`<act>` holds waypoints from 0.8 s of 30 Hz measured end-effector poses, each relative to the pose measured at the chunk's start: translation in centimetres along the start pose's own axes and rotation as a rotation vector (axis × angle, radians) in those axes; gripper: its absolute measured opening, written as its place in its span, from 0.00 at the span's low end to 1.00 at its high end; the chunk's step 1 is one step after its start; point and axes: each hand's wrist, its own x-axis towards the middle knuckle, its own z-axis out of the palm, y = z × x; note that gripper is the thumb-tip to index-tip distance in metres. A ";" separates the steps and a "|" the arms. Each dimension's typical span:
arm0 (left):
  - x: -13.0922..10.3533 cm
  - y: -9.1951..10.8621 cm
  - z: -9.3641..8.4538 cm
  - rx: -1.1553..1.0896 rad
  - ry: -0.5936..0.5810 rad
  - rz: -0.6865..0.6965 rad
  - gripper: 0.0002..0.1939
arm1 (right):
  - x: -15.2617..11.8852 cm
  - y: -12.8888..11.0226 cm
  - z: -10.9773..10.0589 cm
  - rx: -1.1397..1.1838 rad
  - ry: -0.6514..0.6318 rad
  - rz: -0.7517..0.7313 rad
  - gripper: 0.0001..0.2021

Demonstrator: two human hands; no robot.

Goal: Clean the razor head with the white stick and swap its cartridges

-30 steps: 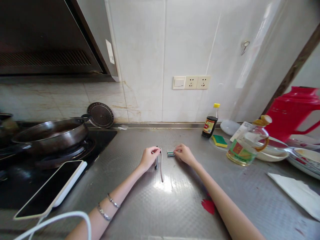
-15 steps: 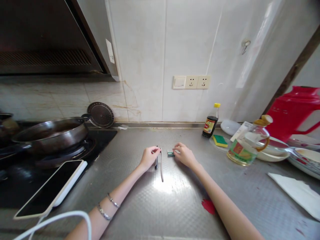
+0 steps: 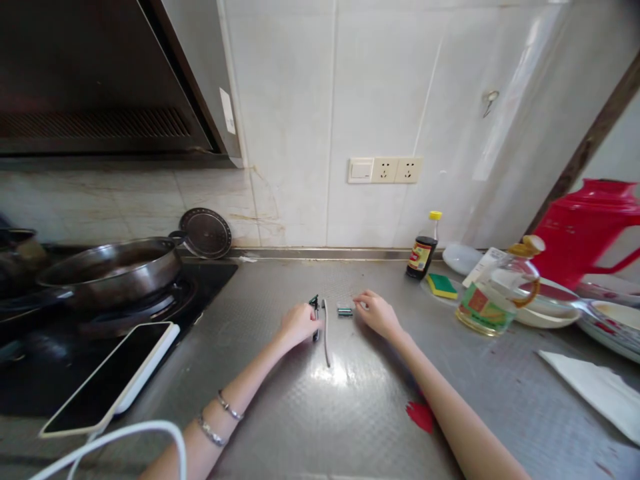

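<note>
My left hand (image 3: 299, 325) has its fingers closed at the handle of a dark razor (image 3: 315, 304) with a green-edged head, which lies lengthwise on the steel counter. Just right of it lies a slim, pale stick (image 3: 327, 340) with a small darker upper end; its exact kind is too small to tell. Further right is a small clear and green piece (image 3: 345, 311) that looks like a razor cartridge. Beside that, my right hand (image 3: 377, 312) rests on the counter, fingers loosely bent and apart, holding nothing I can see.
On the left, a pan (image 3: 117, 267) sits on the stove, with a phone (image 3: 110, 377) on a white block and a white cable (image 3: 125, 427) nearer. To the right are a soy sauce bottle (image 3: 421, 257), a sponge (image 3: 442, 286), an oil jug (image 3: 493, 307) and a red thermos (image 3: 583, 230).
My left hand has left the top of the pale stick and come down onto the razor handle. My right hand has drawn slightly right, off the small green piece, which now shows fully.
</note>
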 end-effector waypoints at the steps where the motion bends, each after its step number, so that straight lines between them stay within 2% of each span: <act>1: -0.2 0.2 0.0 0.036 -0.022 -0.001 0.13 | 0.0 0.0 0.0 -0.005 -0.004 0.007 0.13; 7: -0.8 0.7 0.3 0.163 -0.047 -0.005 0.12 | -0.2 -0.5 -0.2 -0.018 -0.001 0.007 0.13; 11: -0.7 0.5 0.8 0.117 -0.053 0.011 0.10 | -0.1 -1.1 -0.6 0.023 0.015 0.028 0.14; 15: -0.5 0.4 0.9 0.066 0.004 0.040 0.10 | 0.3 -2.6 -0.9 0.172 0.035 0.060 0.15; 19: -0.2 0.9 0.5 -0.021 0.105 0.070 0.11 | 0.4 -4.6 -0.9 0.322 -0.037 0.094 0.16; 24: -0.7 2.9 -0.2 -0.187 0.178 0.184 0.12 | -0.1 -6.6 -1.6 0.495 -0.158 0.119 0.22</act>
